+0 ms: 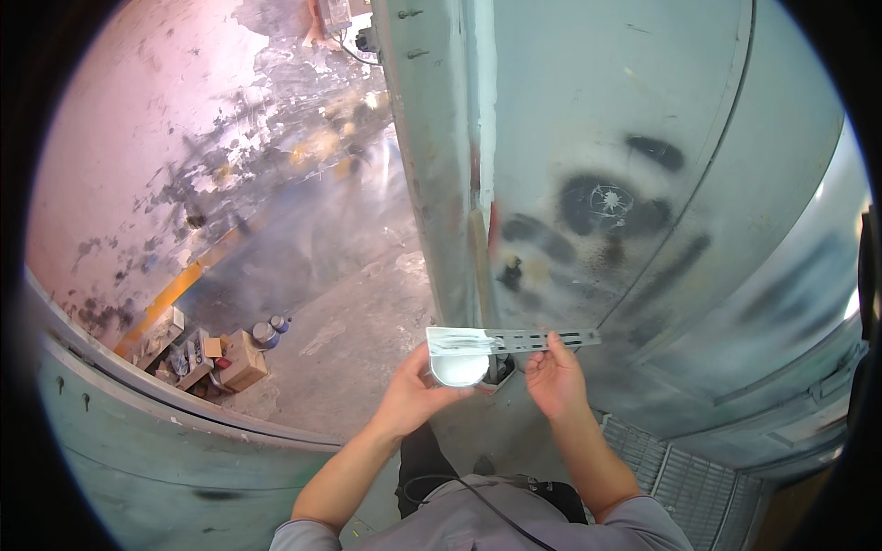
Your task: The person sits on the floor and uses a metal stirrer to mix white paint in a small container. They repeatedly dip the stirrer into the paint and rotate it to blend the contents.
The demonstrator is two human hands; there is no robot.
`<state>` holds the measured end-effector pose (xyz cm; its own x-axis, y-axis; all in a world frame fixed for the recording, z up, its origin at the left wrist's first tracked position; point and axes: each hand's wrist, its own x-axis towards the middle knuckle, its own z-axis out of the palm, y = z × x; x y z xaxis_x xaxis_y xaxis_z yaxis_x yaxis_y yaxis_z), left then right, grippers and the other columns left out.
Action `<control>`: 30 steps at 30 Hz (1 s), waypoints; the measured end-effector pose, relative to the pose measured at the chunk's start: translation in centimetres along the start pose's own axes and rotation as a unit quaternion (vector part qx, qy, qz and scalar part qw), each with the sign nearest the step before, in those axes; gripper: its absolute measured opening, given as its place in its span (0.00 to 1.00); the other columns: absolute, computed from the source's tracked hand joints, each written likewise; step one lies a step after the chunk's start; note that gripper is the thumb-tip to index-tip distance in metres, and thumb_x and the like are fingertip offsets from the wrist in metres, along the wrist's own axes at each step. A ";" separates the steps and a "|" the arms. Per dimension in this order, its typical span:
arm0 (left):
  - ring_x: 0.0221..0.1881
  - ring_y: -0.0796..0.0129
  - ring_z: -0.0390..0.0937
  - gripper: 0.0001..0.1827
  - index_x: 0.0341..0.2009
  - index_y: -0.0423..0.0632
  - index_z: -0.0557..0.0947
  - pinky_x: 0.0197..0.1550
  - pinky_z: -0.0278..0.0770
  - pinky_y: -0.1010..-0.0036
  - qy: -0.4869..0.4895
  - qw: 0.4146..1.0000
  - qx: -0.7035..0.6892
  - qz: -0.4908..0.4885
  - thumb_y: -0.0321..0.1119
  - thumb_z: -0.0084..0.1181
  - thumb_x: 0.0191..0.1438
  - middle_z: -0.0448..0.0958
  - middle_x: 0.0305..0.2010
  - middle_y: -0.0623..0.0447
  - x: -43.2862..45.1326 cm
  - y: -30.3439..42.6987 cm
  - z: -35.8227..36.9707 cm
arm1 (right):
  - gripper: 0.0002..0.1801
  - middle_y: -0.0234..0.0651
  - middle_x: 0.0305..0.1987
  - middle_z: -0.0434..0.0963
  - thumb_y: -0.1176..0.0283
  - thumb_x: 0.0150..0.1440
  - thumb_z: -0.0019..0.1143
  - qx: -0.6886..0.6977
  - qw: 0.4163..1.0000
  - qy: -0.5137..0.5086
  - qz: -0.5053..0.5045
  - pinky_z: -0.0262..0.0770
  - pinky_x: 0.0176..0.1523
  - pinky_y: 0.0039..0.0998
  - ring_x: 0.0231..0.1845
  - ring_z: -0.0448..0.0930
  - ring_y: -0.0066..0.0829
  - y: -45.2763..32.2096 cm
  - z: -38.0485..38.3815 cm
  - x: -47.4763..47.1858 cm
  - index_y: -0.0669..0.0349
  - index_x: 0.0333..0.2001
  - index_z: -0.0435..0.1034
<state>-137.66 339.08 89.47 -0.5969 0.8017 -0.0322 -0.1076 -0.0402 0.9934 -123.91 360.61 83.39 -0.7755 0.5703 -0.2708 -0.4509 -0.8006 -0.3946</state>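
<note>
In front of my torso, my left hand (pixel 408 403) is wrapped around the side of a round cup (pixel 459 372) that holds white paint-like liquid. My right hand (pixel 558 375) pinches the right part of a long, flat slotted strip (pixel 518 340), which looks like a mixing ruler. The strip lies level over the far side of the cup, and its wide left end is coated in the same white. Whether it touches the rim I cannot tell. Just right of the cup is a dark object (pixel 501 370), partly hidden behind the cup and strip.
A pale green metal panel (pixel 551 96) with dark spray marks rises ahead and right. Beyond its edge, a cardboard box (pixel 242 361), other boxes and blue tins (pixel 265 334) sit on the stained floor. A wire rack (pixel 641 444) is low right; a cable (pixel 493 506) crosses my torso.
</note>
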 end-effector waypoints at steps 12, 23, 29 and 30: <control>0.65 0.67 0.76 0.43 0.71 0.43 0.70 0.68 0.74 0.66 0.034 0.999 -0.007 0.009 0.22 0.74 0.51 0.77 0.64 0.53 -0.7 0.2 -0.9 | 0.15 0.37 0.47 0.83 0.56 0.74 0.52 0.127 0.976 -0.178 -0.008 0.84 0.49 0.33 0.44 0.84 0.30 -2.5 -1.0 -1.0 0.54 0.51 0.77; 0.59 0.68 0.80 0.41 0.71 0.41 0.70 0.63 0.79 0.67 -0.048 0.997 -0.049 0.017 0.22 0.73 0.53 0.80 0.61 0.51 -1.2 3.2 1.1 | 0.16 0.41 0.53 0.79 0.74 0.54 0.55 0.043 0.968 -0.248 -0.013 0.71 0.65 0.41 0.54 0.78 0.37 -0.2 -0.3 -0.1 0.55 0.49 0.71; 0.66 0.65 0.76 0.43 0.71 0.42 0.70 0.68 0.75 0.61 0.012 0.999 -0.004 0.031 0.23 0.75 0.51 0.78 0.64 0.52 -2.0 2.4 -1.7 | 0.18 0.41 0.50 0.79 0.74 0.53 0.57 -0.024 0.971 -0.233 -0.044 0.72 0.62 0.42 0.52 0.77 0.37 -3.8 -2.7 0.5 0.55 0.49 0.70; 0.67 0.64 0.75 0.43 0.71 0.43 0.71 0.68 0.74 0.61 0.021 0.999 -0.003 0.025 0.24 0.75 0.51 0.77 0.64 0.52 -2.1 2.4 -2.0 | 0.18 0.41 0.51 0.79 0.74 0.53 0.57 -0.040 0.972 -0.225 -0.056 0.73 0.61 0.42 0.51 0.78 0.37 -4.8 -3.3 0.5 0.55 0.50 0.70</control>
<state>-138.22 336.07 91.67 -0.6342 0.7731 0.0131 -0.0818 -0.0840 0.9931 -120.67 365.28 82.24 -0.8468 0.4997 0.1824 -0.5213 -0.7114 -0.4714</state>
